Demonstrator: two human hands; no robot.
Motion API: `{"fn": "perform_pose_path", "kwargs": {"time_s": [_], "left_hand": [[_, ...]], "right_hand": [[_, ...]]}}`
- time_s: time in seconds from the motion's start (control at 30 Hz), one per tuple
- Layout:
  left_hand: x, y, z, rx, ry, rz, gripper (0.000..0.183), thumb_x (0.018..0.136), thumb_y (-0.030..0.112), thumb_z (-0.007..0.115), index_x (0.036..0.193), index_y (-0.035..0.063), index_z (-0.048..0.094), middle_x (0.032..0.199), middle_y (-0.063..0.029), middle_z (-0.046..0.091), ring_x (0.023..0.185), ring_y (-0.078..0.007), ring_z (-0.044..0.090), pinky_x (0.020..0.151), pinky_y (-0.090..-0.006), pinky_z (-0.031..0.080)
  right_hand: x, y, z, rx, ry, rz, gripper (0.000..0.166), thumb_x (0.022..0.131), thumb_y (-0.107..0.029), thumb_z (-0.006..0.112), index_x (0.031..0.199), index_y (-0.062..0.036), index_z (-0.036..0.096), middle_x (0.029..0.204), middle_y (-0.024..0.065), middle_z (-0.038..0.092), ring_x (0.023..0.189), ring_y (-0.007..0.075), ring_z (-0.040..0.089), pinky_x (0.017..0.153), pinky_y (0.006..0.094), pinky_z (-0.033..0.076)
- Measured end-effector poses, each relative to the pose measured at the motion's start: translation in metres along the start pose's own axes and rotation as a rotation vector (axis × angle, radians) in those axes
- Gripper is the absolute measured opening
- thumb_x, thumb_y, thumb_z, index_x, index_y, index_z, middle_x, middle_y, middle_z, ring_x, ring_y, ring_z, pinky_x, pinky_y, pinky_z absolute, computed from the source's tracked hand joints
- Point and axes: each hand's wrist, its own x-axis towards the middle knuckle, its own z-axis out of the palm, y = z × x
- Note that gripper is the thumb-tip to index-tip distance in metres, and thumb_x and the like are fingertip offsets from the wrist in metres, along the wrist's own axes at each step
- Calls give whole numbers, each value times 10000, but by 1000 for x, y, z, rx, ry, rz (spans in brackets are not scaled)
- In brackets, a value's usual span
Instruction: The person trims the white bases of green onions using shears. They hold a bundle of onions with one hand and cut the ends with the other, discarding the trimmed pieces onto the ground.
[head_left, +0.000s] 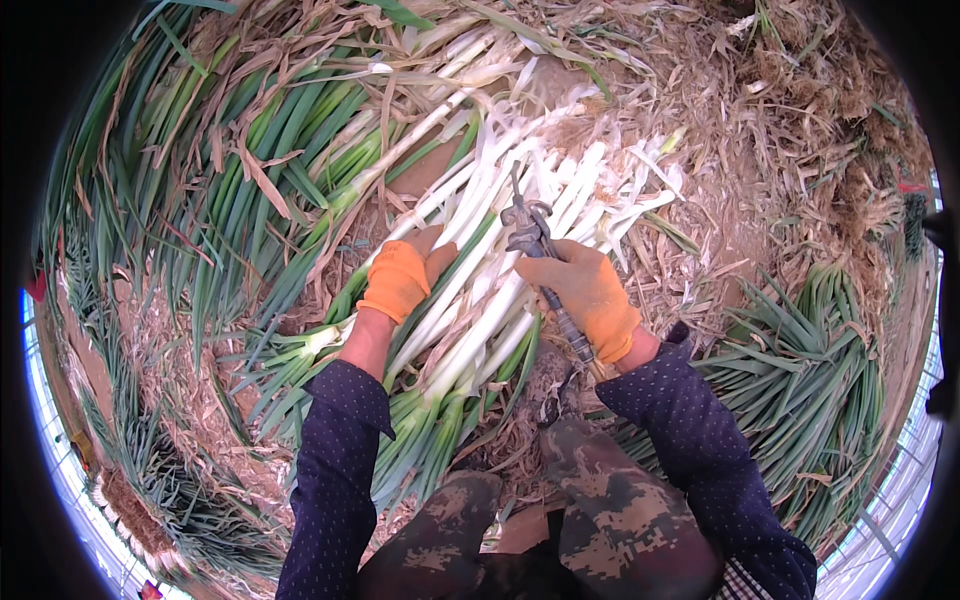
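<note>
Before me a pile of long white-stalked green onions (480, 300) lies slanted, with the green leaves towards my knees and the white ends pointing away. My left hand (405, 274), in an orange work glove with a dirty palm side, rests on the left side of the pile. Its fingertips go down among the stalks, so whether they grip any is hidden. In my right hand (581, 289), gloved the same way, is an air blow gun (531, 225) with a thin nozzle pointing away from me over the stalks. A hose (574, 334) runs back from it beneath my wrist.
Unpeeled green onions with dry husks (277, 142) spread across the left and far left. A bundle of green leaves (810, 375) lies at my right. Dry peelings (720, 187) cover the ground. Another bundle with roots (135, 510) lies at lower left. My camouflage-clad knees (622, 517) are close below.
</note>
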Motion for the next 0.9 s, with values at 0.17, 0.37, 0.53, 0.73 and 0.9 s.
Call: {"fn": "perform_pose_path", "kwargs": {"time_s": [0.17,0.37,0.53,0.73,0.9], "left_hand": [[7,3,-23,-214,-135,-144,694,1121,537,741,1519,-30,786,1499,-359,773,1419,-531,724,1222,-517,558],[25,-33,-23,-276,-222,-219,881,1112,628,736,1621,-89,694,1596,-354,738,1488,-436,723,1282,-445,527],[27,-57,-15,-121,-182,-29,685,1114,562,729,1562,46,777,1573,-273,771,1446,-460,728,1250,-450,537],[20,-58,-12,-19,-25,141,289,1101,88,730,1380,135,792,1400,-193,802,1168,-458,797,985,-480,661],[26,-50,-21,65,102,300,281,1182,274,659,1370,129,810,1338,-225,808,1172,-455,775,990,-468,622]], "right_hand": [[7,-2,-1,136,61,-73,323,1052,-275,909,1076,38,832,805,20,755,656,109,678,595,324,511],[7,-5,-2,58,-98,14,347,1054,-281,910,1108,57,853,792,33,764,645,105,678,602,323,522],[15,-9,-6,176,-63,68,344,1065,-289,898,1084,52,852,793,29,764,658,105,683,609,307,514],[21,-7,-7,-50,-92,8,335,1061,-310,901,1178,4,891,799,25,778,695,108,722,641,324,558],[19,-10,-6,-41,-139,4,335,1076,-313,886,1160,11,886,804,31,784,683,91,708,632,295,564]]}}
